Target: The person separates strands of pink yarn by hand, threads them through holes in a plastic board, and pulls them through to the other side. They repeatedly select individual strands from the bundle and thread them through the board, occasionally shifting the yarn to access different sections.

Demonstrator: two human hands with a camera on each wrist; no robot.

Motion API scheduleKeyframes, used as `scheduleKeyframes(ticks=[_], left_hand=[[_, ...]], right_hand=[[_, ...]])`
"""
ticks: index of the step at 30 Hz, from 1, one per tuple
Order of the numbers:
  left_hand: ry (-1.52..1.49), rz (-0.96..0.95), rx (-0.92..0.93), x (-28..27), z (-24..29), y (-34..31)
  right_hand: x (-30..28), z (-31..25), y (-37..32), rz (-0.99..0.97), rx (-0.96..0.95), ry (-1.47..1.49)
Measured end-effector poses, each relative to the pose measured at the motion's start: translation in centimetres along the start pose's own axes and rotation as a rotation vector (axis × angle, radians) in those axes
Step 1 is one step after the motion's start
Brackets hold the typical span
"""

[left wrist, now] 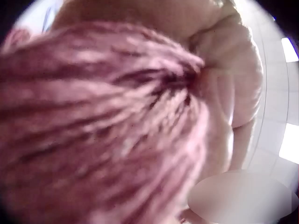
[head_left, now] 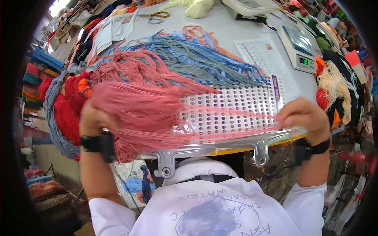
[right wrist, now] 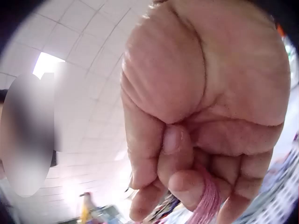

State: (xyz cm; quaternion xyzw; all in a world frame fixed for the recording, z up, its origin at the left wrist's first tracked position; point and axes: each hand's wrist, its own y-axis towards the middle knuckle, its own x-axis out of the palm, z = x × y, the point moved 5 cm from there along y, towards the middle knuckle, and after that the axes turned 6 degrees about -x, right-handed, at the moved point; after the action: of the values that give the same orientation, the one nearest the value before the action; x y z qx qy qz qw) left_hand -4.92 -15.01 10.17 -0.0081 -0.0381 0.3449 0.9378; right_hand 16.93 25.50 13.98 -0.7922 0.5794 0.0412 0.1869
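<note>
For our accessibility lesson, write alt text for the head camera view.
A person's left hand grips a thick bundle of pink yarn; strands stretch from it over a white perforated board to the right hand, which pinches them. Beyond lie blue and grey-green yarn and a digital scale.

My left hand [head_left: 96, 118] gripped firmly, well apart from my right hand [head_left: 303, 118], whose fingers [right wrist: 182, 184] curled inward, both forearms [head_left: 100, 177] reaching forward.
</note>
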Motion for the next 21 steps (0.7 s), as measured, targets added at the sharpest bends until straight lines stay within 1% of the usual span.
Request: scheduleKeyframes(ticks=[1,2,3,5,6,7,8,9,11,12,13,14,15,16,17,18,19,20,21], left_hand=[[-0.066,-0.019,0.062,-5.9,-0.9,-1.2],[-0.533,0.109,-0.085,-10.0,-1.2,-2.0],[-0.619,0.035,-0.052,-11.3,0.6,-2.2],[-0.783,0.249,-0.045,-17.4,1.1,-4.8],[-0.786,0.239,-0.040,-20.7,0.9,-6.1],[-0.811,0.225,0.035,-24.0,1.0,-7.4],[-0.834,0.211,0.109,-25.5,1.3,-7.8],[-0.835,0.206,0.111,-25.5,1.4,-7.3],[-0.712,0.375,0.178,-26.4,1.9,-6.2],[-0.647,0.457,0.209,-26.8,2.4,-5.4],[-0.581,0.538,0.242,-27.2,2.9,-4.6],[-0.515,0.619,0.273,-27.6,3.4,-3.8],[-0.448,0.700,0.304,-27.9,3.9,-3.0],[-0.889,0.360,0.230,-21.1,3.8,0.9],[-1.302,-0.011,0.136,-11.0,4.1,4.7],[-1.453,0.148,0.087,-6.4,1.3,6.5],[-1.597,0.312,0.038,-2.0,-2.0,8.0],[-1.151,0.072,-0.173,5.3,-2.5,9.7],[-0.936,-0.205,-0.389,10.7,-3.7,10.6]], right_hand=[[-3.0,1.5,-2.8,0.194,0.100,-0.005],[-6.3,4.5,-6.1,0.384,0.041,-0.034],[-9.6,7.7,-9.6,0.574,-0.023,-0.067],[-13.5,11.0,-15.3,0.716,-0.070,0.619],[-16.1,13.4,-19.4,0.784,-0.085,0.790],[-18.8,15.6,-23.7,0.847,-0.102,0.963],[-21.6,16.9,-28.2,1.073,-0.053,0.982],[-24.3,18.3,-33.1,1.299,-0.002,0.996],[-31.5,22.2,-44.1,1.455,-0.014,0.904],[-34.6,23.0,-48.0,1.648,-0.048,0.747],[-36.3,21.7,-48.6,1.659,-0.157,0.574],[-33.7,16.1,-43.6,1.708,-0.220,0.534],[-29.5,10.5,-35.4,1.648,-0.236,0.435],[-27.9,8.5,-29.5,1.412,-0.188,0.451],[-21.3,5.1,-20.6,1.478,-0.118,0.516],[-18.0,4.5,-15.0,1.510,-0.079,0.507],[-14.8,5.0,-10.1,1.175,-0.094,0.366],[-11.5,5.5,-5.5,1.020,-0.037,0.283],[-7.9,5.2,-1.4,0.867,-0.057,0.189]])
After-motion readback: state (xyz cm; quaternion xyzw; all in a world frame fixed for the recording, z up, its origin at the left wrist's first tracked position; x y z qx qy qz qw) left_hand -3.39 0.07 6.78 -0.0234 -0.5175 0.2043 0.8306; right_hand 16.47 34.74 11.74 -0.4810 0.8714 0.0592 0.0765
